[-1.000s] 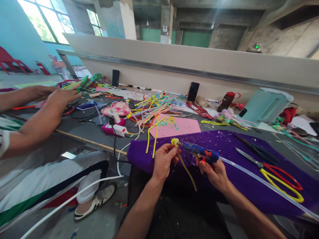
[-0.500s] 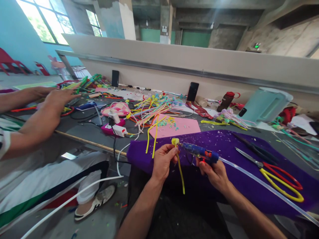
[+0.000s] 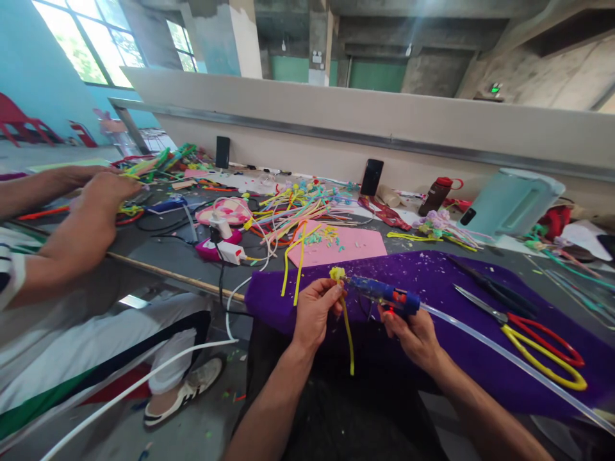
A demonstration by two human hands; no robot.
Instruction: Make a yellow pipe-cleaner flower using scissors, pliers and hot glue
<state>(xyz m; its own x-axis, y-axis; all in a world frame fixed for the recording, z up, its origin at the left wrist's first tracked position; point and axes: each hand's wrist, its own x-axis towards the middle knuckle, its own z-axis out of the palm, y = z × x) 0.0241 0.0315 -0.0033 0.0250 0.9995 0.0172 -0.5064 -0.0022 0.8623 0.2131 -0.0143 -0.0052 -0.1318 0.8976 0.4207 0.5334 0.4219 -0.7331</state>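
Observation:
My left hand [image 3: 314, 312] pinches a small yellow pipe-cleaner flower [image 3: 337, 274] just below its bloom, and the yellow stem hangs down under the fingers. My right hand [image 3: 410, 330] is wrapped round the handle of a blue hot glue gun [image 3: 387, 293], where a red light glows. The gun's nozzle points left and meets or almost meets the flower; I cannot tell which. From its rear a long clear glue stick [image 3: 500, 349] runs down to the right. Beneath lies a purple cloth [image 3: 432, 272] strewn with small scraps.
Red-and-yellow-handled scissors [image 3: 523, 326] lie open on the cloth at right. Beyond are a pink sheet [image 3: 355, 246] with clippings, a pile of pipe cleaners [image 3: 307, 205], a power strip [image 3: 225, 246], a brown bottle [image 3: 436, 195] and a teal box [image 3: 512, 202]. Another person's hands [image 3: 103, 186] work at left.
My hands stay almost still; the glue gun has shifted very slightly left, toward the flower. At the left, the other person's hands have moved a little.

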